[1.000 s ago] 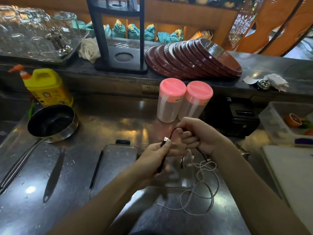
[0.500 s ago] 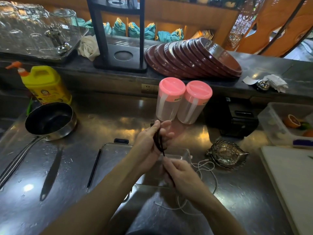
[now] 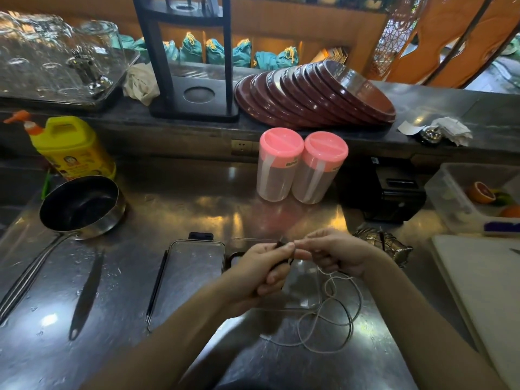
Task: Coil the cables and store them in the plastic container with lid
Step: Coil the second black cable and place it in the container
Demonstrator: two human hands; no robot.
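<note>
Two cables are in play. The thin black cable (image 3: 281,258) is bunched in the left hand (image 3: 260,270), whose fingers are curled tight round it, while the right hand (image 3: 334,256) pinches together against the left thumb tip, seemingly on the cable's end, though what it grips is too small to tell. Just below the right hand, the thin white cable (image 3: 329,316) sprawls in loose loops on the steel worktop (image 3: 180,209), part of it lying over the shallow clear plastic container (image 3: 306,282) that sits under both hands. To the left of the left hand lies the container's flat clear lid (image 3: 188,274).

Likely trouble: the springy black coil could unwind once released, and dropping it onto the white loops may tangle both. The lid could then pinch stray cable.
</note>
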